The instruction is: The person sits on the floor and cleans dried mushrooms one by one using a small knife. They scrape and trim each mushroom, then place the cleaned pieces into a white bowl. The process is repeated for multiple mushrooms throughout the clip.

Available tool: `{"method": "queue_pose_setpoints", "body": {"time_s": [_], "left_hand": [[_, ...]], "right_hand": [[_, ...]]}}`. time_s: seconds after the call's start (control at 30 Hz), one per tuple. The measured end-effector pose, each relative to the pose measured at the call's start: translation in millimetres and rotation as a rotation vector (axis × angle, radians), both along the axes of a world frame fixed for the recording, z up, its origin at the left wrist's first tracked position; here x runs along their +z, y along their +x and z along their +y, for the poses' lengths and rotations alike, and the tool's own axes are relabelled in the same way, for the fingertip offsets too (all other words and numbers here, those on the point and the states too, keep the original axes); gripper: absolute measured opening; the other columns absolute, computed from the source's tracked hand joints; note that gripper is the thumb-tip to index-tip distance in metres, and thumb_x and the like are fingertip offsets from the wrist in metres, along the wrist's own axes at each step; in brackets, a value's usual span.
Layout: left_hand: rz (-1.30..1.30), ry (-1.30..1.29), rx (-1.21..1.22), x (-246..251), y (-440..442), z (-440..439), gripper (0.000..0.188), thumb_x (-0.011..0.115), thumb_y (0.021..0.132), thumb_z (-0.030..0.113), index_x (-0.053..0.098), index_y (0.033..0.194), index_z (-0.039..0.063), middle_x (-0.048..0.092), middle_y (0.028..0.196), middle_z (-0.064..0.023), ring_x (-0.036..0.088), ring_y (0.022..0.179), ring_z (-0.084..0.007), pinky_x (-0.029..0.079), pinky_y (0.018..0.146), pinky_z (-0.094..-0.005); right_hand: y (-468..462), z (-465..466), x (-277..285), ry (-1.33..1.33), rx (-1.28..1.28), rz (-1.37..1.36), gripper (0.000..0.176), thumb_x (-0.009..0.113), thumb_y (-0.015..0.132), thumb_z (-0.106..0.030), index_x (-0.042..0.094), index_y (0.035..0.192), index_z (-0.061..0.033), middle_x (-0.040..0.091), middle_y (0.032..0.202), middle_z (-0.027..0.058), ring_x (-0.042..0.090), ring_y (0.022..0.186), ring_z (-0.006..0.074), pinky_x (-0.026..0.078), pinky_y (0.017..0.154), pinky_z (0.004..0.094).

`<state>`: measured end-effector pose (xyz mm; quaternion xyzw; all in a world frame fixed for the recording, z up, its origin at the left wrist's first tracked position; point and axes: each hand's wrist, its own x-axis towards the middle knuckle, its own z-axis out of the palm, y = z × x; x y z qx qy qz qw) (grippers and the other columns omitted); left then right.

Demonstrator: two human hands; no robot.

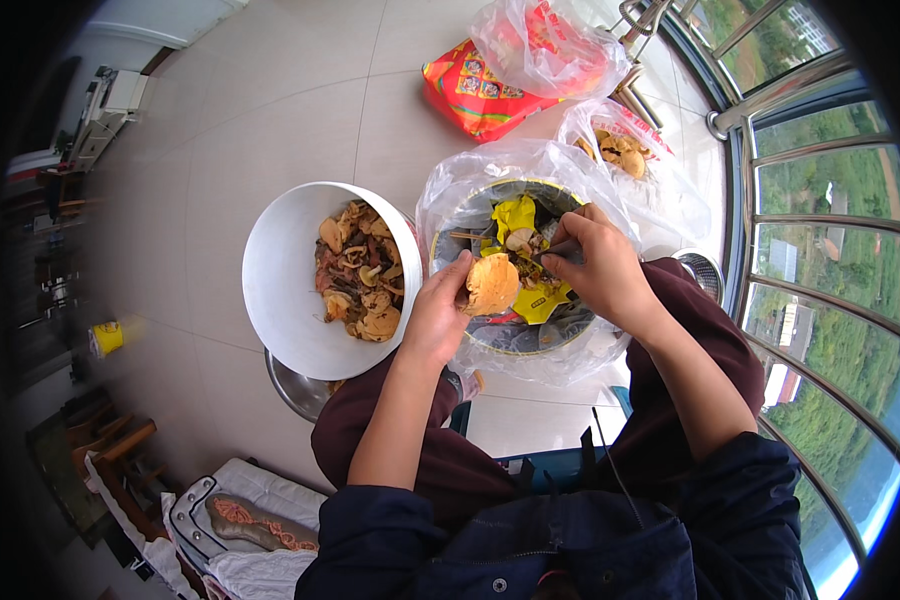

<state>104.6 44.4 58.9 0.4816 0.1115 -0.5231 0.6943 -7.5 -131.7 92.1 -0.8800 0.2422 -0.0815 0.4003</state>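
My left hand (pixel 442 307) holds an orange-yellow mushroom cap (pixel 493 285) between thumb and fingers. In my right hand (pixel 596 259) a small dark object (pixel 561 253) is pinched between thumb and fingertips; it is mostly covered, and I cannot tell what it is. Both hands are over a trash bin (pixel 457 331) lined with clear plastic. Inside the bin lie yellow wrappers (pixel 538 304), a pale mushroom piece (pixel 521 240), thin wooden sticks (pixel 468 236) and dark scraps. Left of it stands a tilted white pot (pixel 281 281) holding many brown and orange mushrooms (pixel 371 277).
Beyond the bin, a clear plastic bag (pixel 581 135) contains more mushrooms (pixel 621 152). A red printed package (pixel 461 90) sits farther back under another plastic bag (pixel 547 52). A steel bowl (pixel 292 386) is partly beneath the white pot. Metal railings (pixel 832 221) line the window at right.
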Motion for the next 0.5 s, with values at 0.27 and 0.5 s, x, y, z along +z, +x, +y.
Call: {"method": "queue_pose_setpoints", "body": {"time_s": [0.27, 0.5], "left_hand": [[0.264, 0.056, 0.169, -6, 2, 1, 0.037, 0.039, 0.096, 0.030, 0.047, 0.124, 0.008, 0.051, 0.125, -0.0136, 0.051, 0.114, -0.0291, 0.040, 0.095, -0.0484], [0.461, -0.124, -0.168, -5, 6, 6, 0.043, 0.037, 0.097, 0.032, 0.042, 0.129, 0.004, 0.051, 0.127, -0.0147, 0.051, 0.116, -0.0344, 0.043, 0.094, -0.0505]], "right_hand": [[-3, 1, -22, 0.601, -0.039, 0.200, 0.021, 0.070, 0.075, -0.011, 0.055, 0.083, 0.0006, 0.058, 0.072, 0.0121, 0.059, 0.068, 0.0215, 0.047, 0.064, 0.0327], [-2, 3, -31, 0.950, -0.220, 0.173, 0.020, 0.070, 0.078, -0.012, 0.056, 0.087, -0.0006, 0.060, 0.077, 0.0066, 0.057, 0.069, 0.0109, 0.046, 0.061, 0.0255]]}}
